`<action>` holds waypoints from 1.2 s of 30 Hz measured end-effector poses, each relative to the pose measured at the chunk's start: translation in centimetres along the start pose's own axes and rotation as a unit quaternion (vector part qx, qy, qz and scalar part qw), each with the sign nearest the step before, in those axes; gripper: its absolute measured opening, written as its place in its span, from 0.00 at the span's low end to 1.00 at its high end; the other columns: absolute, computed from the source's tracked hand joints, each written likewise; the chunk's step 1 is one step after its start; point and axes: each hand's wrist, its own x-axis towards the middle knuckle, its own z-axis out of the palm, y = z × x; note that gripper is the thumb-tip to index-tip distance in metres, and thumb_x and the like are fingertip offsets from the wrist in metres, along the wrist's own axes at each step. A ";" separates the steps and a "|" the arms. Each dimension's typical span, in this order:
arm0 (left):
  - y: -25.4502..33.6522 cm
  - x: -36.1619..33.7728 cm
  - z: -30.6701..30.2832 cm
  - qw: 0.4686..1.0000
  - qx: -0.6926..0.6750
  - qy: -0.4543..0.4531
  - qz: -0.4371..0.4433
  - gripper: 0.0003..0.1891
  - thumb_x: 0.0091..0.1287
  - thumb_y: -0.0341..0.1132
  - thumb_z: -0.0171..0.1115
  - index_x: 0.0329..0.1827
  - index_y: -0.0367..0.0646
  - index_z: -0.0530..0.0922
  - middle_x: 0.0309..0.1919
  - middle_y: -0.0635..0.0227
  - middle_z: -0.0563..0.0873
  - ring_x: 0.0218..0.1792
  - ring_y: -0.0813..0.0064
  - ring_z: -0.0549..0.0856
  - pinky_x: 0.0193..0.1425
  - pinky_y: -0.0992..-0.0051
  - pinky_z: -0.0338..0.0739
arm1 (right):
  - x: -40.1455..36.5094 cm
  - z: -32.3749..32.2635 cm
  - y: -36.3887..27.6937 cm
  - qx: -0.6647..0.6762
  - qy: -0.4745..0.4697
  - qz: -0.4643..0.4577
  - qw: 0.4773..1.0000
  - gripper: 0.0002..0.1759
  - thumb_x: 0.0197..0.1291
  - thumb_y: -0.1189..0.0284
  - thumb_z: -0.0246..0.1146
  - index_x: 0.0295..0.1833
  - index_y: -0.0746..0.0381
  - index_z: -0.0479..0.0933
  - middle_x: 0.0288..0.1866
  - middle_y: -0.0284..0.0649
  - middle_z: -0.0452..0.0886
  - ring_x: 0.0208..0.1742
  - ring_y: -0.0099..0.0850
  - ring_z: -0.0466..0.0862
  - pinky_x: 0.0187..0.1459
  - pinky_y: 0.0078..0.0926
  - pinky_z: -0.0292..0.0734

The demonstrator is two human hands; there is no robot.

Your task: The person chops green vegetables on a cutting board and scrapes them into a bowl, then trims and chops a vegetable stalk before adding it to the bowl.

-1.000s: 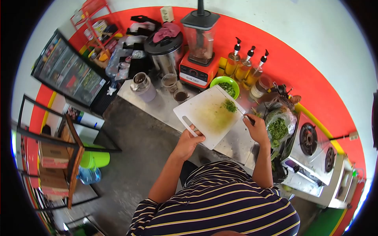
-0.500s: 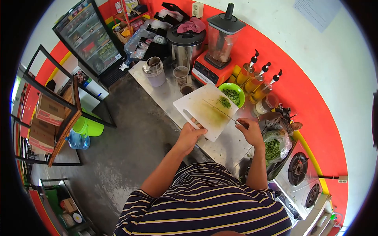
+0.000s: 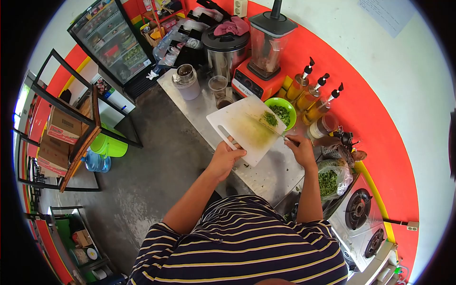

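My left hand (image 3: 226, 160) grips a white cutting board (image 3: 242, 124) by its lower left edge near the handle slot, thumb on top. The board is lifted and tilted, its upper right end over a lime-green bowl (image 3: 293, 122) of chopped greens. A small heap of chopped green herbs (image 3: 270, 118) lies near that end, and the surface is stained green. In my right hand (image 3: 301, 151) is a knife (image 3: 279, 134), held by the handle with its thin blade lying across the board below the herbs.
An orange-red blender (image 3: 251, 78) stands behind the board, with oil bottles (image 3: 306, 97) to its right. Cups (image 3: 218, 86) and a grey container (image 3: 186, 86) are on the metal table (image 3: 197, 114). A plastic bag of greens (image 3: 328, 183) sits beside the gas stove (image 3: 361, 228).
The board has shifted slightly left and up with my left hand. The knife blade and herb heap sit a little nearer the bowl end of the board.
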 end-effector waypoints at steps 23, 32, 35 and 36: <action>-1.5 -1.4 2.2 1.000 -0.014 0.022 0.008 0.31 0.65 0.16 0.59 0.73 0.33 0.65 0.59 0.57 0.84 0.59 0.67 0.84 0.65 0.69 0.78 | -1.7 -2.2 -1.8 -0.026 -0.029 -0.020 0.999 0.16 0.60 0.72 0.72 0.53 0.67 0.86 0.42 0.45 0.88 0.41 0.34 0.85 0.46 0.31 0.78; -1.6 -1.6 2.7 0.999 0.009 0.039 0.001 0.32 0.64 0.16 0.59 0.73 0.35 0.65 0.58 0.59 0.85 0.59 0.69 0.84 0.65 0.71 0.78 | 2.2 -1.6 5.3 -0.043 0.009 0.001 0.999 0.16 0.61 0.71 0.71 0.54 0.64 0.86 0.43 0.48 0.89 0.42 0.38 0.88 0.46 0.33 0.79; -1.7 -1.6 3.0 0.999 0.016 0.045 0.001 0.32 0.64 0.15 0.59 0.74 0.35 0.65 0.59 0.59 0.84 0.59 0.69 0.84 0.65 0.71 0.77 | 4.1 -0.8 7.2 -0.070 0.031 0.021 0.997 0.17 0.61 0.69 0.70 0.55 0.62 0.86 0.44 0.50 0.89 0.42 0.40 0.88 0.46 0.34 0.79; -1.8 -1.6 3.2 0.999 0.018 0.049 0.000 0.33 0.64 0.15 0.59 0.74 0.35 0.65 0.60 0.59 0.84 0.60 0.68 0.84 0.66 0.70 0.77 | 4.4 -0.8 6.9 -0.074 0.047 0.028 0.996 0.17 0.61 0.68 0.70 0.55 0.60 0.86 0.44 0.50 0.89 0.42 0.41 0.88 0.46 0.34 0.79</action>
